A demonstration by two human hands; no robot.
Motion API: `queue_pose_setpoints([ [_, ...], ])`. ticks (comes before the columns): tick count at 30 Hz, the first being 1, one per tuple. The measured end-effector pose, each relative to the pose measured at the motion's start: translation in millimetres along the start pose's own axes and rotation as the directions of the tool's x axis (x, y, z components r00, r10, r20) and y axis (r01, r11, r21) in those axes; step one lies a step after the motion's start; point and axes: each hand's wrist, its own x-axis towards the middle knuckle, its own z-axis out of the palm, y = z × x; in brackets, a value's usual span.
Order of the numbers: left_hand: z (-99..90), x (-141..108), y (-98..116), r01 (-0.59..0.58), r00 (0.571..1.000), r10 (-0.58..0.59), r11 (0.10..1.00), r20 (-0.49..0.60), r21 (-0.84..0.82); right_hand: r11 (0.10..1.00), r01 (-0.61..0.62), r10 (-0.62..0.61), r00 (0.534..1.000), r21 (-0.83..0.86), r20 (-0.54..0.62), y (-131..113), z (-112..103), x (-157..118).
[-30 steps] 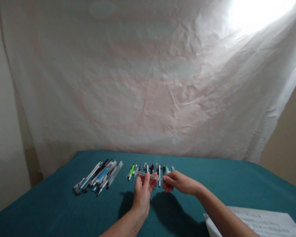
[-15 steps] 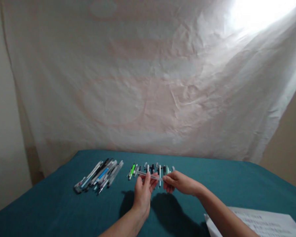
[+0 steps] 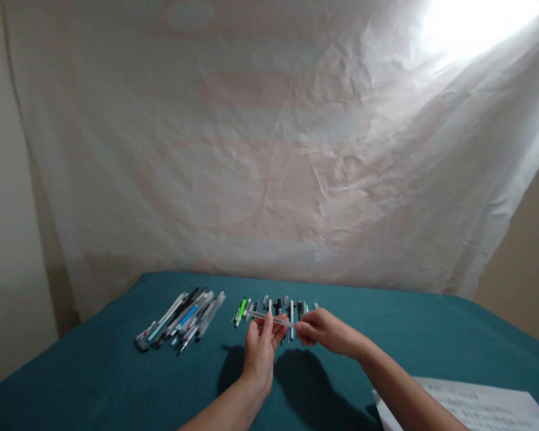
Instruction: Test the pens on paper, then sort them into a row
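Note:
A thin, clear pen (image 3: 282, 322) is held level above the table between my two hands. My left hand (image 3: 261, 344) pinches its middle between thumb and fingers. At its right end, the fingertips of my right hand (image 3: 317, 328) are closed on it. Behind the hands lies a row of pens and pen parts, among them a bright green pen (image 3: 240, 312) and a white and pale blue one (image 3: 291, 320); my hands partly cover this row.
To the left, a pile of pens (image 3: 184, 318) lies on the dark green tablecloth (image 3: 130, 389). Printed white paper sheets (image 3: 480, 407) sit at the front right, partly under my right forearm. A pale sheet (image 3: 269, 149) hangs behind the table.
My right hand has shifted very slightly to the left, its fingers closer together at the pen's end. My left hand and the pen are nearly where they were.

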Motion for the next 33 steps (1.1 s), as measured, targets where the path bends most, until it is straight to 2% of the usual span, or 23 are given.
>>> queue_pose_setpoints([
  [2,0.2,-0.1,0.3,0.003,1.000,-0.003,1.000,-0.004,-0.004,0.997,0.011,-0.017,0.996,-0.072,-0.087,-0.4,-0.3,0.3],
  [4,0.2,0.1,-0.1,0.004,1.000,-0.004,1.000,-0.012,-0.007,0.995,0.001,-0.014,0.992,-0.105,-0.125,-0.6,-0.6,0.3],
  [9,-0.6,1.4,-2.0,0.001,1.000,-0.001,1.000,-0.017,-0.006,0.997,-0.066,0.066,0.998,0.041,0.011,1.2,0.5,0.3],
  [11,-0.3,1.4,-1.7,0.010,1.000,-0.010,1.000,-0.022,-0.006,0.998,-0.048,0.048,0.999,0.045,0.003,2.1,0.4,0.5],
  [15,0.7,0.2,-0.3,0.017,0.999,-0.017,1.000,-0.030,-0.020,0.999,-0.032,0.029,0.996,-0.037,-0.086,2.8,-1.7,0.8],
  [21,-0.6,1.1,-2.5,0.006,1.000,-0.006,1.000,-0.031,0.003,0.996,-0.061,0.060,0.998,0.061,0.009,3.1,-2.2,0.8],
  [26,0.3,-0.5,-2.1,0.025,0.999,-0.026,0.999,-0.038,-0.019,0.996,-0.042,0.035,0.996,-0.079,-0.084,-1.6,-2.7,-0.7],
  [33,1.7,-2.6,-1.4,0.036,0.998,-0.036,0.999,-0.045,-0.019,0.990,-0.058,0.030,0.977,-0.128,-0.211,-3.5,-0.7,0.5],
])
